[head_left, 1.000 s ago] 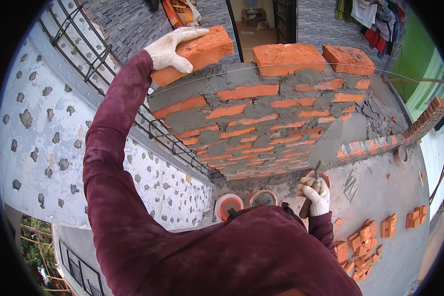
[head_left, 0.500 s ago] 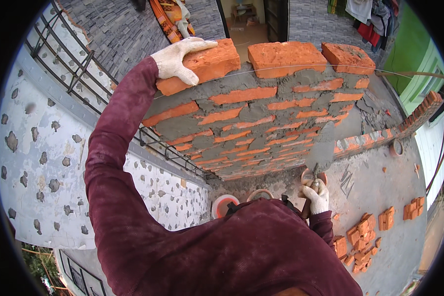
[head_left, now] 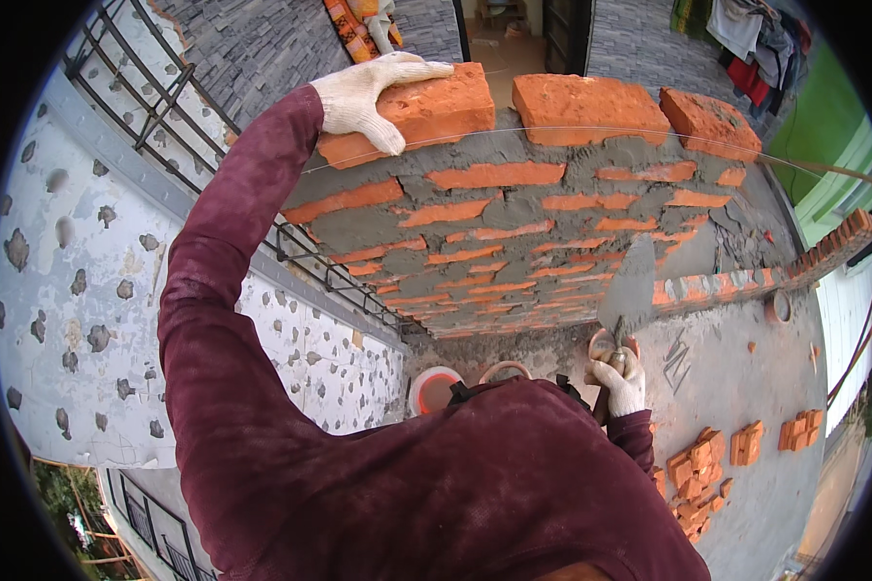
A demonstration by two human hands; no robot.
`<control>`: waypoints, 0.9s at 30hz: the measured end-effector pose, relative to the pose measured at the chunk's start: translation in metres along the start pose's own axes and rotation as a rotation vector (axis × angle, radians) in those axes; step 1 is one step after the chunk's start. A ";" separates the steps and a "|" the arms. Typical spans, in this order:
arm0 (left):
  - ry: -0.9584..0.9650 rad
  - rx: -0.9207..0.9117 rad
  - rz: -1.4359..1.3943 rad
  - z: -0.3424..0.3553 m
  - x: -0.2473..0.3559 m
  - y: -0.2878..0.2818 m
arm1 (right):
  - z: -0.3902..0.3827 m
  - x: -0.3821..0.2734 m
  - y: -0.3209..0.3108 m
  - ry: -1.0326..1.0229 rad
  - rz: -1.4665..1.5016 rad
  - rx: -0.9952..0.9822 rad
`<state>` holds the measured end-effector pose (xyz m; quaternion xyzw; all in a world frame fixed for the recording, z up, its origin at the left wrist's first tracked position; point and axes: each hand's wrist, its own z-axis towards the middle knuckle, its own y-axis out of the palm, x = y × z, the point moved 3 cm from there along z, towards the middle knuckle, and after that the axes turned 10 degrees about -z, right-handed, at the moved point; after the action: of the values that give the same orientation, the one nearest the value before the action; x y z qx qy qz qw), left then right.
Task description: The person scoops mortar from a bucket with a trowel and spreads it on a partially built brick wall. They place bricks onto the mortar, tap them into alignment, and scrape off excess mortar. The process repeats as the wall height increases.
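Note:
My left hand in a cream knit glove grips an orange brick on the top of the mortar-streaked brick wall, thumb on its near face and fingers over the top. A thin string line runs along this top course. To the right sit two more bricks, with a gap beside the held one. Lower down, near my body, my gloved right hand has its fingers closed round the handle of a trowel, whose grey-coated blade points up in front of the wall.
A steel rebar cage and a pitted white wall line the left. Buckets stand at the wall's foot. A low brick wall runs right, and piles of bricks lie on the concrete. Clothes hang beyond, beside a doorway.
Since a second ago the brick in my left hand has come down onto the wall top and shifted right, nearer its neighbour. The view has shifted slightly. My right hand keeps hold of the trowel.

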<state>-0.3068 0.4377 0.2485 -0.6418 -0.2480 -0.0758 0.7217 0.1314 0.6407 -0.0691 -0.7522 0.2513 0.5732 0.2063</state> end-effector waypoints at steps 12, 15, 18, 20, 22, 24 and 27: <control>0.002 -0.029 0.151 0.001 -0.012 0.005 | 0.004 -0.170 0.017 -0.538 -0.199 -0.150; -0.016 0.044 0.361 -0.021 0.002 -0.002 | 0.012 -0.265 0.051 -0.716 -0.046 -0.162; -0.106 -0.020 0.371 -0.055 0.019 -0.004 | 0.055 -0.347 0.086 -0.778 0.091 -0.403; -0.030 0.091 0.447 -0.061 0.016 0.006 | 0.088 -0.398 0.115 -0.777 0.139 -0.494; -0.039 0.150 0.442 -0.063 0.013 0.008 | 0.085 -0.439 0.170 -0.709 0.343 -0.525; -0.047 0.224 0.393 -0.067 0.006 0.008 | 0.109 -0.467 0.203 -0.788 0.243 -0.557; -0.019 0.262 0.362 -0.059 0.007 0.010 | 0.100 -0.491 0.233 -0.864 0.089 -0.460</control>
<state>-0.2807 0.3841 0.2393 -0.5771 -0.1435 0.0939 0.7984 -0.1943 0.5862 0.3742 -0.4599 0.0417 0.8818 0.0955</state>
